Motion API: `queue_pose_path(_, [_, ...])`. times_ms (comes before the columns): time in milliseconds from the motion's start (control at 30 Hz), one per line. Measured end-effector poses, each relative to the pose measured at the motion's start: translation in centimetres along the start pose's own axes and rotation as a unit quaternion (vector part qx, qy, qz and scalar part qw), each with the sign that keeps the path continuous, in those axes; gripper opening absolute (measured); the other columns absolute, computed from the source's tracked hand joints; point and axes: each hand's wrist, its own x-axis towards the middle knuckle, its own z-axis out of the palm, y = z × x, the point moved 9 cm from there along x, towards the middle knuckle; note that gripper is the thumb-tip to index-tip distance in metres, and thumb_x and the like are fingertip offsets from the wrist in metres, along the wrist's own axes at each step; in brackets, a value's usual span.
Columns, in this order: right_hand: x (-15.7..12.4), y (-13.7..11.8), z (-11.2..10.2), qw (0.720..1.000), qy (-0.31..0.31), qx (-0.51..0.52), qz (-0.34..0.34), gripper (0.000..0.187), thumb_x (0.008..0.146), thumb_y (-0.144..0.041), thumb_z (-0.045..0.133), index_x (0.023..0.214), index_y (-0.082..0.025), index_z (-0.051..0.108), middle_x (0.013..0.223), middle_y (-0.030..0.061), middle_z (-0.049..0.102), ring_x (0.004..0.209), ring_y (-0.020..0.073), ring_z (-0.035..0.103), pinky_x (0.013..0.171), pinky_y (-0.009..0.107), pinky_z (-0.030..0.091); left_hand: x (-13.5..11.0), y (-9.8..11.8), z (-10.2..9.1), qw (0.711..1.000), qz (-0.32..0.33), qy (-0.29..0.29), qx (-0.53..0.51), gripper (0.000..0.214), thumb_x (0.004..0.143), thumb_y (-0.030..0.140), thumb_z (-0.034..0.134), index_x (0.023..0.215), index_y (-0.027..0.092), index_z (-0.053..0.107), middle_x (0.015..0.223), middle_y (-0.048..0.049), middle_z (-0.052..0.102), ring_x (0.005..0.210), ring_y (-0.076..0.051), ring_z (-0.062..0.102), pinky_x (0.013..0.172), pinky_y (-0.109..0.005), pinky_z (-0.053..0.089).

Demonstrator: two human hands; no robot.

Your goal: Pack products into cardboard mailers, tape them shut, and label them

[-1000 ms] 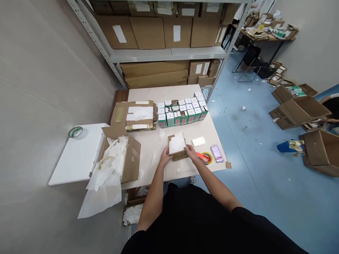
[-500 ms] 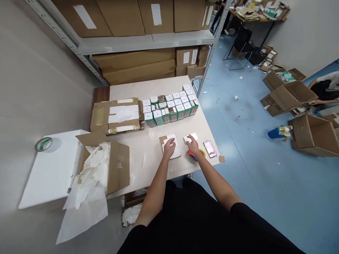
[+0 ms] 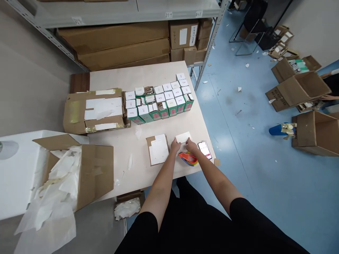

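Both hands are now working at the white pad (image 3: 183, 136), the left hand (image 3: 174, 145) having shifted over from the cardboard piece (image 3: 148, 142) since the earlier frame. Left and right hand (image 3: 191, 145) are holding the pad's near side in a narrow grip; whether it is clear of the table (image 3: 106, 78) cannot be told. A red-and-yellow tool (image 3: 185, 156) is lying just below the hands, with a phone (image 3: 204, 150) to the right.

Progress, as judged from the layout: the cardboard piece is lying flat left of the pad, white paper (image 3: 160, 150) covering most of it; handling of the pad is under way. Beyond, green-and-white cartons (image 3: 171, 103) are standing in rows, most tops closed, several remaining open. Flattened cardboard (image 3: 75, 114) is lying to their left; an open box (image 3: 95, 173) is holding white scraps (image 3: 59, 185).

Farther off, a metal rack (image 3: 116, 21) is carrying brown boxes (image 3: 124, 38). Paper bits are littering the blue floor (image 3: 233, 155). At far right, a co-worker's arm (image 3: 327, 74) is reaching toward open cartons (image 3: 288, 95).
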Motion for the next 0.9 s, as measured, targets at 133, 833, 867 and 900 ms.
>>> queue_pose_path(133, [-0.3,-0.9,1.0,0.998,-0.019,-0.010,-0.060,0.061,0.090,-0.022,0.058,0.150,-0.021,0.044,0.115,0.0128,0.073,0.087,0.0249,0.067,0.071,0.030,0.045,0.2,-0.6,-0.7,0.996,-0.061,0.053,0.047,0.037,0.091,0.034,0.065,0.124,0.016,0.066,0.118,-0.0145,0.074,0.109,-0.028,0.070,0.092,-0.035,0.052])
queue_pose_path(833, [-1.9,0.7,-2.3,0.991,0.019,0.106,-0.083,0.037,0.087,-0.012,0.053,0.120,-0.024,0.066,0.105,0.0052,0.073,0.076,0.0166,0.064,0.065,0.024,0.045,0.5,5.7,-0.2,0.952,0.069,-0.076,0.287,0.022,0.075,0.018,0.070,0.098,0.022,0.072,0.096,-0.0060,0.075,0.087,-0.022,0.068,0.077,-0.029,0.048])
queue_pose_path(867, [-2.4,0.9,-3.5,0.986,0.064,0.126,-0.085,0.034,0.088,-0.014,0.052,0.117,-0.023,0.067,0.105,0.0057,0.073,0.076,0.0172,0.064,0.066,0.025,0.045,0.1,6.0,-0.5,0.953,0.078,-0.085,0.279,0.017,0.076,0.017,0.068,0.092,0.021,0.074,0.092,-0.0051,0.075,0.084,-0.021,0.068,0.076,-0.029,0.048])
queue_pose_path(900, [-2.9,1.2,-4.7,0.979,0.108,0.146,-0.087,0.033,0.089,-0.016,0.050,0.116,-0.023,0.067,0.106,0.0063,0.073,0.077,0.0180,0.064,0.067,0.025,0.046,-0.3,6.3,-0.9,0.954,0.088,-0.092,0.273,0.015,0.077,0.017,0.067,0.089,0.021,0.075,0.090,-0.0044,0.076,0.084,-0.021,0.068,0.077,-0.028,0.048])
